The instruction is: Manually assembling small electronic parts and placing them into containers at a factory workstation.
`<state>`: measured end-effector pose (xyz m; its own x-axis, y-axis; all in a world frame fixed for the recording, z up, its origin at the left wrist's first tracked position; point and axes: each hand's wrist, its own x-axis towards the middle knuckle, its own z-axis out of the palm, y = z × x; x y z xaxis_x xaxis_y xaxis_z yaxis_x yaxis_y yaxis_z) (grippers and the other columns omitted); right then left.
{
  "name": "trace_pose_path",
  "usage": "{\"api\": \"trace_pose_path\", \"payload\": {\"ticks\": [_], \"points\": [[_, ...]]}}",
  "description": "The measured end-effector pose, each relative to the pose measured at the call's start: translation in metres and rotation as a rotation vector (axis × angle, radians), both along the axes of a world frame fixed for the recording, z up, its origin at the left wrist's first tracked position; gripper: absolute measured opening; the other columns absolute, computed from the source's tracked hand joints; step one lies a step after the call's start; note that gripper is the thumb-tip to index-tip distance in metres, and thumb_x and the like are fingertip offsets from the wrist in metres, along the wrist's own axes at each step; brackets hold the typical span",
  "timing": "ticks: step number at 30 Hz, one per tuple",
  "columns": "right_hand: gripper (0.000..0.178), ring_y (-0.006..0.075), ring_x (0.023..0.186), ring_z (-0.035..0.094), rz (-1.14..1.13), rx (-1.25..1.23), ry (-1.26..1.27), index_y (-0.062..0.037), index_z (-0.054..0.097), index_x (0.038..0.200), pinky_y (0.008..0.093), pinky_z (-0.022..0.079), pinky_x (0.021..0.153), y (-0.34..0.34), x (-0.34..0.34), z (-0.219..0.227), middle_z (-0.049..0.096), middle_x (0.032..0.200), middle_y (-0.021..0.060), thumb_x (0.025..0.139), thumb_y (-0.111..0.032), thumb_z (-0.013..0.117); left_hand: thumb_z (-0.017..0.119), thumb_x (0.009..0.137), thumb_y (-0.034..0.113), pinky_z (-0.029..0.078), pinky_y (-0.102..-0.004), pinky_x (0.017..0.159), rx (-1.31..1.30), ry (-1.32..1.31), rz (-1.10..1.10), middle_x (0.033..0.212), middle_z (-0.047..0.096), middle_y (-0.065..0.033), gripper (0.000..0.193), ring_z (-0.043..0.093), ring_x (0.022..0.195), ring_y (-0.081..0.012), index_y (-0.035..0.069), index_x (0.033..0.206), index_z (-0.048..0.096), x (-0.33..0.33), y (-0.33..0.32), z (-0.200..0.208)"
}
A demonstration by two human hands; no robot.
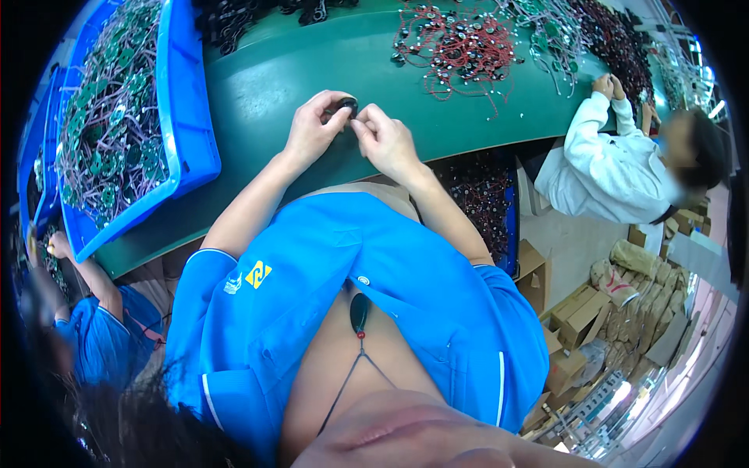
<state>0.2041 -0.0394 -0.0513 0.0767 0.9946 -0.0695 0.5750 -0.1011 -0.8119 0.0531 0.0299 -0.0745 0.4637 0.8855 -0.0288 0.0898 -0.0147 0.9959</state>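
Note:
Over the green workbench (pixel 265 86), my left hand (pixel 314 129) pinches a small black round part (pixel 349 103) between thumb and fingers. Close against it on the right is my right hand (pixel 386 143), its thumb and fingertips pressed together at the part's edge. Whatever the right fingertips grip is too small to make out. Beyond my hands, to the far right, lies a tangled pile of red wires with small dark round pieces (pixel 460 54).
At left, a big blue bin (pixel 191 132) holds green discs with purplish wires. Black parts (pixel 234 19) lie at the back edge. Right of the red pile are pale wires (pixel 554 35). Co-workers sit at right (pixel 616 164) and left (pixel 105 335). Cardboard boxes (pixel 577 316) stand lower right.

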Motion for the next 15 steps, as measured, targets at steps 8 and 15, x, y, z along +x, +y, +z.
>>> {"api": "trace_pose_path", "payload": {"ticks": [8, 15], "points": [[0.011, 0.0251, 0.065, 0.058, -0.004, -0.421, -0.571, -0.0095, 0.059, 0.088, 0.0363, 0.044, 0.060, -0.088, 0.116, 0.070, 0.062, 0.072, 0.0067, 0.084, -0.019, 0.062, 0.073, 0.079, 0.025, 0.047, -0.0316, 0.077, 0.431, 0.267, 0.107, 0.107, 0.056, -0.0132, 0.051, 0.055, 0.088, -0.0229, 0.004, 0.121, 0.053, 0.003, 0.088, -0.016], [0.018, 0.0270, 0.083, 0.059, -0.182, 0.194, -0.736, -0.0102, 0.063, 0.098, 0.0363, 0.047, 0.075, -0.069, 0.117, 0.036, 0.064, 0.094, 0.0054, 0.080, -0.014, 0.062, 0.069, 0.081, 0.027, 0.044, -0.0406, 0.085, 0.718, 0.874, 0.642, 0.108, 0.057, -0.0146, 0.046, 0.054, 0.096, -0.0335, 0.005, 0.118, 0.054, 0.030, 0.163, -0.033]]}}
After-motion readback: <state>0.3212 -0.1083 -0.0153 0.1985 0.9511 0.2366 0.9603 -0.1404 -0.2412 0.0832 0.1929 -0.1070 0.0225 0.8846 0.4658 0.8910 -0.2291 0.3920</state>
